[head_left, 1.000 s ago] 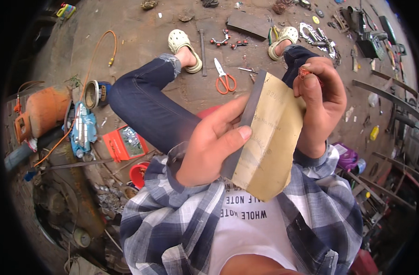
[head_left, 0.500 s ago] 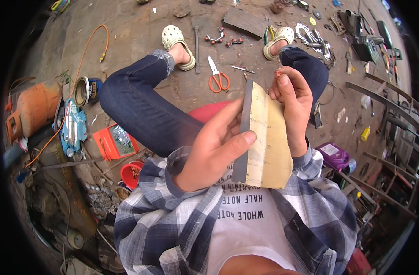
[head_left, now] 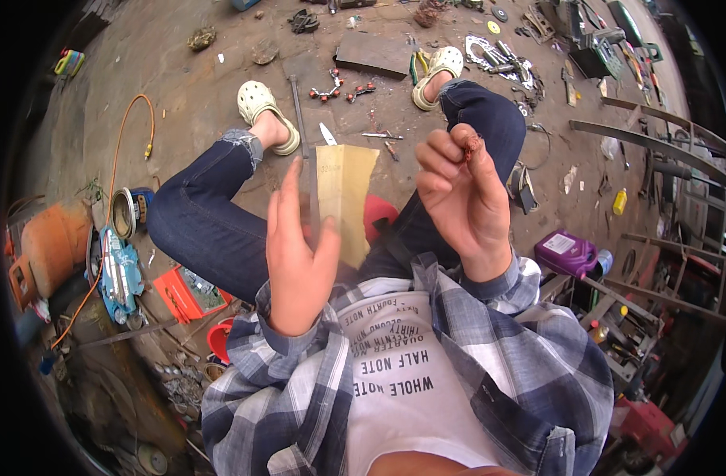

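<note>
1. Head view, the change: half a second ago both hands held the flat tan sheet of sandpaper-like card together, the right one at its top edge. Now the right hand has come off it and sits apart, to the right.
2. Left hand: fingers straight and upright, thumb pressed toward them, pinching the sheet's lower left edge. The sheet stands nearly upright above the lap, in front of the red stool seat. It looks to be carried by this hand alone, so the two-handed hold is over.
3. Right hand: fingers curled closed on a small reddish-brown crumpled bit held at the fingertips. Too small to tell what it is.
4. The sheet: plain tan face, stiff, straight-edged, top corners square, a darker thin edge on its left side. Slightly blurred near the left hand.
5. Surroundings: dusty concrete floor; orange-handled scissors partly hidden behind the sheet; purple plastic jug to the right; orange cable to the left.
</note>
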Demonstrator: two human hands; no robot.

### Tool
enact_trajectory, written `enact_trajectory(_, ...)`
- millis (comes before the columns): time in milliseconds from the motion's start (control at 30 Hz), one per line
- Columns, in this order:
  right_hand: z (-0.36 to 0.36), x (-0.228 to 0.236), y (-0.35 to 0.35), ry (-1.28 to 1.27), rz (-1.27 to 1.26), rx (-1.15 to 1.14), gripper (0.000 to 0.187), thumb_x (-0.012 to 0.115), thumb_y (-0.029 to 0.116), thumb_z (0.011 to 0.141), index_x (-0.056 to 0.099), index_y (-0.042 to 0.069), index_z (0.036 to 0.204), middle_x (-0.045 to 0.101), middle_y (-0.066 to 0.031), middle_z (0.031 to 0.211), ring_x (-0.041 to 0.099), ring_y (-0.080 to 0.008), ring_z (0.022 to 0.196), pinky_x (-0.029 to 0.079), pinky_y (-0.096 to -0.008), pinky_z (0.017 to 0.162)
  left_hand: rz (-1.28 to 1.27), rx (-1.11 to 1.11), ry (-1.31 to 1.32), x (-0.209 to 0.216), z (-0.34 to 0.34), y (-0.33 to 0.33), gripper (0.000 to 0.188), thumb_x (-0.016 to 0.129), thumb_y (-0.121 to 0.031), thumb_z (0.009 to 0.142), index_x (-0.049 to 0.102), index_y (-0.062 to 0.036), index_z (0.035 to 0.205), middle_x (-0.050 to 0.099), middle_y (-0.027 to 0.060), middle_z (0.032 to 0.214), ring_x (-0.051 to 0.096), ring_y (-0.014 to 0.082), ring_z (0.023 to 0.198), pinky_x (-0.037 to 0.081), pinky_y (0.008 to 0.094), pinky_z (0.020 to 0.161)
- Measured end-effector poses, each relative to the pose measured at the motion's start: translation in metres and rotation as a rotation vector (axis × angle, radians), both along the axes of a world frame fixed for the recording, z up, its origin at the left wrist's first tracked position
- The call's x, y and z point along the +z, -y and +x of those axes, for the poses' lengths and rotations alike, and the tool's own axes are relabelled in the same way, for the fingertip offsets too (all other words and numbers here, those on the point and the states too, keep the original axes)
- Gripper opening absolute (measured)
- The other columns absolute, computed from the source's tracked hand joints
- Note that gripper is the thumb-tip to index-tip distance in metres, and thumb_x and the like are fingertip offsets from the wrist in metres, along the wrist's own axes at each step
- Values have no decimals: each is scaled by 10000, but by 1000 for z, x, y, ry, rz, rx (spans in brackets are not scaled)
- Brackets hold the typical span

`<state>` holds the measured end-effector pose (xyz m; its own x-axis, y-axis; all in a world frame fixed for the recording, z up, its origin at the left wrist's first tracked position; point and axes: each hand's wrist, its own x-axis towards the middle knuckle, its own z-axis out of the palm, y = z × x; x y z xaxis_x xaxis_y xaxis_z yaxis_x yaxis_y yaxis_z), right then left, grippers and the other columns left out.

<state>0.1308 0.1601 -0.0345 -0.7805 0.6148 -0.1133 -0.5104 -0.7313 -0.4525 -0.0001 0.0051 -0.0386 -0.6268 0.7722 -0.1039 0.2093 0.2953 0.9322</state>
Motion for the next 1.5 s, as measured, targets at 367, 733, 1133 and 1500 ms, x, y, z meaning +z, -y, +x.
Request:
enact_trajectory(367, 1, 7, 35, -24, -119, 273, 222, 575, 280, 945, 499, 76, 988, 380, 13, 841, 359, -75, 757, 344, -194, 623, 330, -156, 45, 43, 2, -15, 383, 720, -46, 777, 610, 42, 1133, 523, 80, 997, 498, 134, 872, 415, 253, 768)
enact_trajectory(733, 2, 7, 48, -47, -232, 455, 194, 561, 286, 956, 490, 107, 982, 482, 12, 881, 411, -43, 727, 375, -204, 645, 289, -84, 142, 55, 13, -15, 187, 732, 48, 723, 677, 11, 898, 550, 54, 861, 490, 106, 758, 395, 227, 678)
enact_trajectory(1133, 1, 7, 54, -92, -242, 434, 198, 571, 276, 951, 485, 98, 971, 484, 12, 863, 422, -60, 736, 374, -210, 630, 317, -114, 107, 56, 11, -13, 163, 747, 28, 721, 679, 10, 868, 511, 44, 824, 490, 115, 745, 404, 227, 647)
enact_trajectory(1500, 2, 11, 43, 33, -51, 340, 203, 632, 202, 911, 501, 47, 899, 501, -14, 806, 419, -78, 646, 377, -223, 560, 443, -151, 722, 43, 7, -17, 84, 624, -8, 880, 633, 49, 941, 543, 57, 895, 574, 115, 808, 463, 247, 748)
